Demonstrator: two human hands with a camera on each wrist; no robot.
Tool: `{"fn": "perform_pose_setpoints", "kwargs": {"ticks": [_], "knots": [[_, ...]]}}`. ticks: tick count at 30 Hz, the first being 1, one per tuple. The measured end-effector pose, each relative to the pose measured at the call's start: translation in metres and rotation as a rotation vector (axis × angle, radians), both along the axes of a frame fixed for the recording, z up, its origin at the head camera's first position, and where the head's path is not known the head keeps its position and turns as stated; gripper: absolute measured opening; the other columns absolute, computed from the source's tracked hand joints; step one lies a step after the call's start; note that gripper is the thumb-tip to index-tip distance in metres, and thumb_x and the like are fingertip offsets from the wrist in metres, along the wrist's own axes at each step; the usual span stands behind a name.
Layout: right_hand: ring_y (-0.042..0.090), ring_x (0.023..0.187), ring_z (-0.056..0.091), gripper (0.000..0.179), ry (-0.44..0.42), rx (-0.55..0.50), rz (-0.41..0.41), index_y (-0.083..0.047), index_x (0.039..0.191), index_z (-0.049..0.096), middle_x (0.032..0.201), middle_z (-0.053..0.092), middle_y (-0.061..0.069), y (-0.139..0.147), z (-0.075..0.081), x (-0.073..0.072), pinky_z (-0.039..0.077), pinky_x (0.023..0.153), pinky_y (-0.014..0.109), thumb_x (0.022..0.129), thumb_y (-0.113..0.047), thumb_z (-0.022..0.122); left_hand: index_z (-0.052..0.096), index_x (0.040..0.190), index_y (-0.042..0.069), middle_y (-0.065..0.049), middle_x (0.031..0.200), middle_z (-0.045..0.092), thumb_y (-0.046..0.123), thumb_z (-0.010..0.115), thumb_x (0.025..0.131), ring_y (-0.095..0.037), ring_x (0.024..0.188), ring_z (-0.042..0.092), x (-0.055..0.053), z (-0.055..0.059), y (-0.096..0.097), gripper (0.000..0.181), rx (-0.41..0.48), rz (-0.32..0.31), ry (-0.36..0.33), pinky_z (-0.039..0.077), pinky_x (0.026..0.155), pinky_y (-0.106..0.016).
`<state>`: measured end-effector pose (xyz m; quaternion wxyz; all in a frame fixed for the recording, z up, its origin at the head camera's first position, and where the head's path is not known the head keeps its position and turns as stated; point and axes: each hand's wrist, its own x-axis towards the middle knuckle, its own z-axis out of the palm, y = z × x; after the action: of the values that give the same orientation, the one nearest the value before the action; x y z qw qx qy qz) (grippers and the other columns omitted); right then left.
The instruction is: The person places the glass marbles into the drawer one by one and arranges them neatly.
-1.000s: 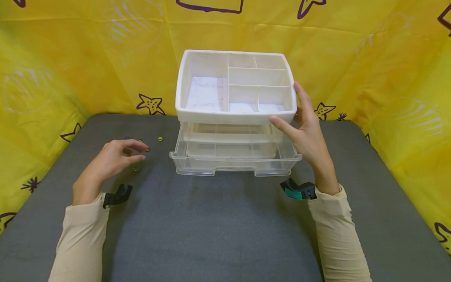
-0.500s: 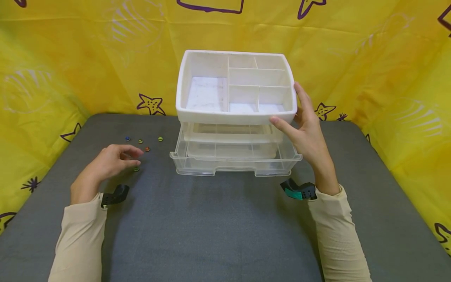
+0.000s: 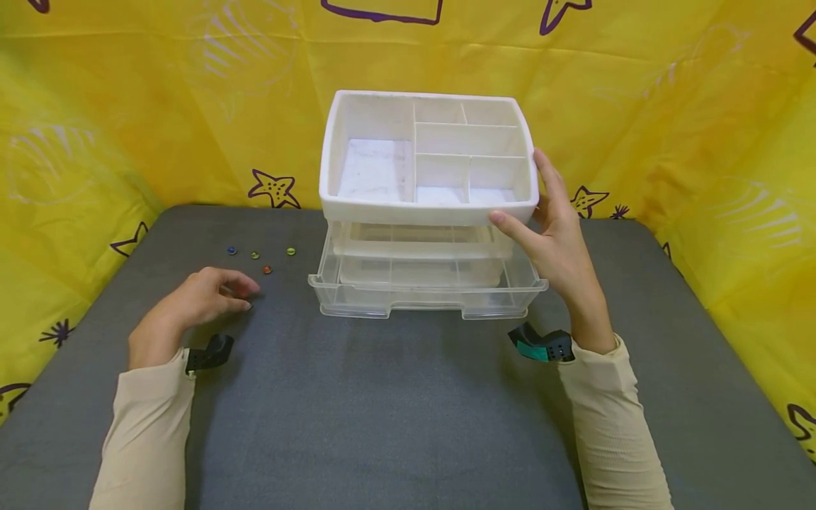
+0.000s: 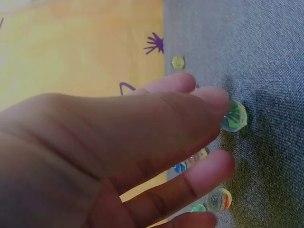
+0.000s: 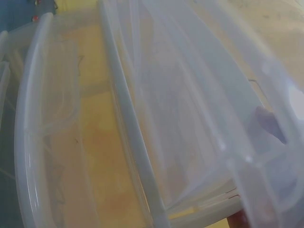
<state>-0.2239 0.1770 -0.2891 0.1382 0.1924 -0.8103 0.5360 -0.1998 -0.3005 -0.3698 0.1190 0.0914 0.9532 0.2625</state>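
Note:
My left hand reaches low over the cloth at left, thumb and forefinger apart. At its thumb tip lies a green glass marble, mostly covered by the hand in the head view; whether they touch I cannot tell. Beyond it are a blue marble, a red marble and two yellow-green ones, one of them a marble nearest the organizer. My right hand holds the right end of the white drawer organizer, thumb on its front rim, fingers along its side. Below, a clear drawer is pulled out.
The organizer's top tray has several compartments divided by thin walls. A grey cloth covers the table. Yellow patterned fabric hangs at the back and both sides. Black wrist cameras, such as the left camera, jut inward from both sleeves.
My left hand has drawn back toward me and a little left, from near the red marble to the green one, uncovering the farther marbles. My right hand and the organizer stay put.

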Motion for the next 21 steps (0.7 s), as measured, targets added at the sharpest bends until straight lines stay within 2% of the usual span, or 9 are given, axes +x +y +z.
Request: {"fn": "perform_pose_setpoints", "kwargs": {"ticks": [4, 8, 21], "knots": [[0.027, 0.12, 0.053, 0.085, 0.005, -0.002, 0.004, -0.023, 0.159, 0.019, 0.161, 0.023, -0.001, 0.0001, -0.0003, -0.0002, 0.052, 0.095, 0.026, 0.092, -0.007, 0.069, 0.07, 0.108, -0.004, -0.02, 0.103, 0.073, 0.004, 0.072, 0.085, -0.022, 0.088, 0.066, -0.0008, -0.0012, 0.0006, 0.024, -0.028, -0.021, -0.009, 0.051, 0.077, -0.033], [0.027, 0.121, 0.053, 0.085, 0.008, 0.0, 0.005, -0.023, 0.159, 0.019, 0.161, 0.023, -0.001, 0.0001, -0.0005, -0.0001, 0.052, 0.097, 0.029, 0.092, -0.007, 0.069, 0.071, 0.105, -0.004, -0.02, 0.101, 0.073, 0.004, 0.073, 0.084, -0.022, 0.087, 0.066, -0.0017, -0.0021, 0.0011, 0.022, -0.046, -0.03, -0.008, 0.051, 0.078, -0.036], [0.026, 0.121, 0.052, 0.086, 0.005, -0.006, 0.006, -0.023, 0.159, 0.019, 0.161, 0.023, 0.0, 0.0003, 0.0, -0.0005, 0.051, 0.096, 0.024, 0.091, -0.007, 0.069, 0.075, 0.099, 0.0, -0.017, 0.101, 0.074, 0.009, 0.073, 0.086, -0.018, 0.083, 0.062, -0.0022, -0.0036, 0.0024, 0.016, -0.093, 0.007, -0.015, 0.049, 0.075, -0.032]]}}
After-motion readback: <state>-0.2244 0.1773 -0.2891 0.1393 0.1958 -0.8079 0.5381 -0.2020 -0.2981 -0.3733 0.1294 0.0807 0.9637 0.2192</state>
